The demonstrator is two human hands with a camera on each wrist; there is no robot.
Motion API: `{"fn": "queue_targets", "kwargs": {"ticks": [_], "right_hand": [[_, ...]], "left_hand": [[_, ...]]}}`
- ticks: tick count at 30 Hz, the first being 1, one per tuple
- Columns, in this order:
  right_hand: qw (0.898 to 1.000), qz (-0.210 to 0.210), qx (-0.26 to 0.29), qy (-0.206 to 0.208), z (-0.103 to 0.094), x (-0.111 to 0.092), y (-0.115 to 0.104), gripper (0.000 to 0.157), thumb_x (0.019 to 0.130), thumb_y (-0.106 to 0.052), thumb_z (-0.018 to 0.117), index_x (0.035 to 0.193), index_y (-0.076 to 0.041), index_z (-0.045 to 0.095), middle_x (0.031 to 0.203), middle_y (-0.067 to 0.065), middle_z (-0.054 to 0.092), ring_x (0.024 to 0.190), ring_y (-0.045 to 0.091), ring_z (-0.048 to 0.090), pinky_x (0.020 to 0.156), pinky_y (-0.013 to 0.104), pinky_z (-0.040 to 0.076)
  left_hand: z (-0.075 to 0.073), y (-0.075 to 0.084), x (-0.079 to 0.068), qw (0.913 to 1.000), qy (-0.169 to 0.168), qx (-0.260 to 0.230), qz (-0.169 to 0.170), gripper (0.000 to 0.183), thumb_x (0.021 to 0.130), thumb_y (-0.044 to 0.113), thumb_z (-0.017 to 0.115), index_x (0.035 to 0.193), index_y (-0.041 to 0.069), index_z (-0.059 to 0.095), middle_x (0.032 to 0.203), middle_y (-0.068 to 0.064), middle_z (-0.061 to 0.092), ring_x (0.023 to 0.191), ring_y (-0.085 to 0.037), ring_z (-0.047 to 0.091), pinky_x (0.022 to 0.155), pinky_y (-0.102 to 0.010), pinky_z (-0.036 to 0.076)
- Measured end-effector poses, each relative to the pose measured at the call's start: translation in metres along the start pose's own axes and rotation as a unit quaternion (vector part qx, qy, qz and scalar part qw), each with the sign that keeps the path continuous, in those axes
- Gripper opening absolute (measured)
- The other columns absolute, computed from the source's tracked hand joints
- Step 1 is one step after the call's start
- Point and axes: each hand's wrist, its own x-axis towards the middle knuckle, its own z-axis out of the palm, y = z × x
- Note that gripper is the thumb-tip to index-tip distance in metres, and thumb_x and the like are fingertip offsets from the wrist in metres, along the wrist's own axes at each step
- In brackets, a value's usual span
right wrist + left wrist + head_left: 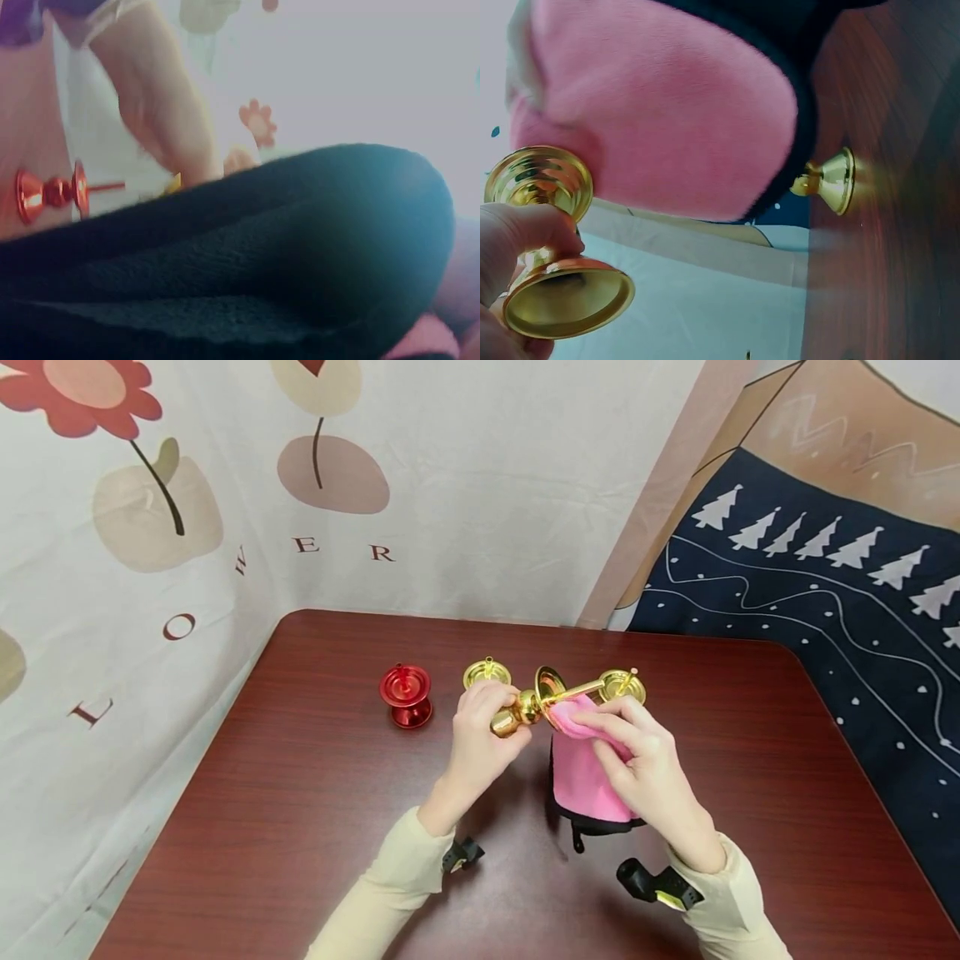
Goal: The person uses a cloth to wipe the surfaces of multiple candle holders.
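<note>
My left hand (pixel 483 735) grips a shiny gold candlestick (pixel 527 706) that is tilted sideways above the table. Its dish and thin spike point right, and its hollow base (pixel 570 300) shows in the left wrist view. In my right hand (pixel 648 764), the fingers pinch a pink cloth (pixel 588 781) with black edging, pressed up close to the candlestick's dish. The cloth's dark side (pixel 247 262) fills much of the right wrist view. Farther back stand two more gold candlesticks, one behind my left hand (pixel 487 672) and one behind the cloth (pixel 622 685).
A red candlestick (pixel 406 693) stands upright on the brown table (pixel 285 827), left of my hands. White printed fabric (pixel 480 527) hangs behind the table, and dark blue fabric with white trees (pixel 810 610) lies beyond its right side.
</note>
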Motion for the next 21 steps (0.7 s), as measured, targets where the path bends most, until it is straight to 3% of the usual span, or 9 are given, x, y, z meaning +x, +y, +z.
{"fn": "queue_targets", "kwargs": {"ticks": [3, 5, 7, 10, 14, 16, 18, 21], "right_hand": [[0.999, 0.038, 0.006, 0.006, -0.008, 0.000, 0.012, 0.034, 0.073, 0.018, 0.061, 0.095, -0.004, 0.072, 0.087, 0.006, 0.060, 0.076, 0.008, 0.051, 0.062, 0.015, 0.039], [0.996, 0.080, 0.024, 0.014, -0.011, 0.001, 0.020, 0.030, 0.073, 0.018, 0.062, 0.094, -0.002, 0.072, 0.087, 0.005, 0.061, 0.081, 0.006, 0.053, 0.065, 0.014, 0.041], [0.992, 0.112, 0.053, 0.020, -0.013, 0.002, 0.028, 0.027, 0.075, 0.017, 0.063, 0.096, 0.002, 0.071, 0.090, 0.005, 0.062, 0.087, 0.006, 0.054, 0.069, 0.014, 0.042], [0.985, 0.133, 0.107, 0.018, -0.012, 0.007, 0.037, 0.024, 0.078, 0.016, 0.061, 0.098, 0.005, 0.069, 0.095, 0.001, 0.061, 0.092, 0.007, 0.054, 0.071, 0.015, 0.043], [0.979, 0.117, 0.166, 0.002, -0.006, 0.014, 0.045, 0.026, 0.079, 0.016, 0.059, 0.098, 0.002, 0.069, 0.097, -0.003, 0.060, 0.095, 0.013, 0.054, 0.072, 0.018, 0.045], [0.976, 0.104, 0.190, -0.010, -0.003, 0.017, 0.047, 0.029, 0.079, 0.016, 0.058, 0.099, -0.002, 0.070, 0.097, -0.002, 0.059, 0.094, 0.015, 0.053, 0.072, 0.019, 0.045], [0.972, 0.089, 0.217, -0.024, -0.001, 0.020, 0.048, 0.033, 0.079, 0.016, 0.057, 0.099, -0.006, 0.072, 0.095, 0.002, 0.057, 0.092, 0.018, 0.052, 0.069, 0.021, 0.045], [0.968, 0.074, 0.235, -0.038, 0.002, 0.023, 0.048, 0.041, 0.078, 0.017, 0.055, 0.099, -0.012, 0.074, 0.094, 0.004, 0.055, 0.090, 0.018, 0.049, 0.065, 0.023, 0.042]], "left_hand": [[-0.004, 0.000, 0.000, 0.9973, -0.023, -0.048, -0.050, 0.025, 0.060, -0.001, 0.072, 0.082, 0.001, 0.060, 0.088, -0.009, 0.065, 0.090, -0.022, 0.057, 0.079, -0.036, 0.045], [-0.007, 0.001, 0.001, 0.9910, -0.050, -0.087, -0.089, 0.026, 0.060, -0.001, 0.074, 0.082, 0.002, 0.060, 0.089, -0.009, 0.067, 0.087, -0.019, 0.059, 0.075, -0.031, 0.048], [-0.010, 0.003, 0.001, 0.9787, -0.082, -0.136, -0.130, 0.027, 0.060, -0.003, 0.076, 0.082, 0.002, 0.060, 0.089, -0.010, 0.068, 0.082, -0.016, 0.060, 0.070, -0.026, 0.049], [-0.013, 0.007, 0.003, 0.9534, -0.137, -0.202, -0.177, 0.028, 0.062, -0.006, 0.076, 0.083, 0.001, 0.058, 0.090, -0.013, 0.068, 0.077, -0.012, 0.059, 0.066, -0.023, 0.049], [-0.015, 0.011, 0.006, 0.9180, -0.205, -0.272, -0.204, 0.028, 0.064, -0.010, 0.074, 0.082, -0.003, 0.054, 0.089, -0.019, 0.065, 0.076, -0.008, 0.058, 0.068, -0.022, 0.049], [-0.015, 0.012, 0.006, 0.9049, -0.228, -0.291, -0.210, 0.028, 0.065, -0.011, 0.074, 0.082, -0.004, 0.053, 0.088, -0.018, 0.063, 0.076, -0.007, 0.057, 0.068, -0.021, 0.049], [-0.015, 0.012, 0.006, 0.8978, -0.243, -0.298, -0.215, 0.028, 0.065, -0.011, 0.074, 0.082, -0.004, 0.052, 0.086, -0.015, 0.061, 0.075, -0.007, 0.057, 0.066, -0.020, 0.049], [-0.015, 0.012, 0.006, 0.8964, -0.253, -0.292, -0.218, 0.028, 0.065, -0.009, 0.075, 0.081, -0.002, 0.052, 0.084, -0.012, 0.060, 0.075, -0.007, 0.055, 0.064, -0.020, 0.047]]}}
